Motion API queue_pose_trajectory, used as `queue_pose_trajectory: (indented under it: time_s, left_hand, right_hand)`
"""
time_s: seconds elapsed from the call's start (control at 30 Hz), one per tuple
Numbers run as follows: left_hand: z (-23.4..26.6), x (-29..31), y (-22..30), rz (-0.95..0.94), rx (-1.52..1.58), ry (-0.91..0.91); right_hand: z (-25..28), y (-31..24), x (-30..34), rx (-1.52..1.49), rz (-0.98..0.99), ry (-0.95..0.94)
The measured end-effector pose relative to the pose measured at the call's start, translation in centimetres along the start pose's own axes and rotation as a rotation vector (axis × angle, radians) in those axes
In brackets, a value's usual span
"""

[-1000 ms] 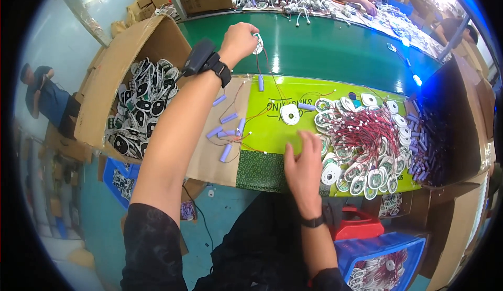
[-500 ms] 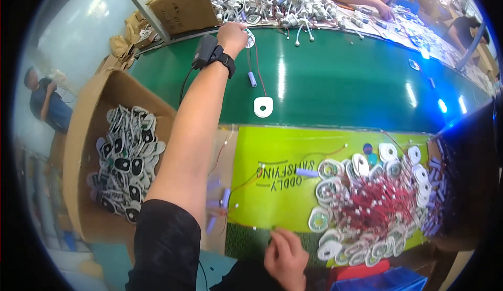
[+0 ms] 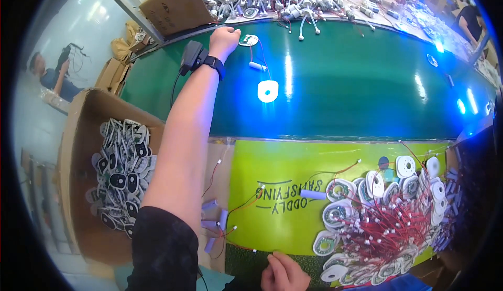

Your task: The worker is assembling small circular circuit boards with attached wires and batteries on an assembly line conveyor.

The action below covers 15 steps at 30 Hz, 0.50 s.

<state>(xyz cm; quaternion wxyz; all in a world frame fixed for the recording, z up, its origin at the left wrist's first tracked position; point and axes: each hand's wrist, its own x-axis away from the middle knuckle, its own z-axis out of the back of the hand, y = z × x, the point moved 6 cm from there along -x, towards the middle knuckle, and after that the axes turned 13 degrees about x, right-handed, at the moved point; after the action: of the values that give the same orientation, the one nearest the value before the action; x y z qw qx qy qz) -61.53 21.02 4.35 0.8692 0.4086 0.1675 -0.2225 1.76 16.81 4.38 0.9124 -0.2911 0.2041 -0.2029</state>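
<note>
Green conveyor belt (image 3: 340, 92) carries the round board (image 3: 249, 40) at its far edge, where the left hand (image 3: 223, 38), fingers curled, sets it down, right hand (image 3: 285, 272) loosely clenched, empty, near the worktop's wired discs (image 3: 382, 223), likely picked next.

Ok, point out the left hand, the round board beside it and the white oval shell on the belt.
left hand (image 3: 223, 38), head view, knuckles
round board (image 3: 249, 40), head view, centre
white oval shell (image 3: 268, 90), head view, middle

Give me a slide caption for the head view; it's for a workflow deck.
Left hand reaches across the green conveyor belt beside a small round part; right hand rests near red-wired discs.
</note>
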Motion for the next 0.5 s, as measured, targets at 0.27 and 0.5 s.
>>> queue_pose_trajectory:
  time_s: [0.27, 0.5]
  left_hand:
    - [8.3, 10.1, 9.6, -0.153, -0.159, -0.462]
    - [18.2, 20.3, 13.3, -0.030, -0.067, -0.704]
  right_hand:
    - [-0.7, 0.1, 0.9, -0.033, 0.070, 0.022]
    - [0.4, -0.3, 1.7, -0.084, 0.112, 0.089]
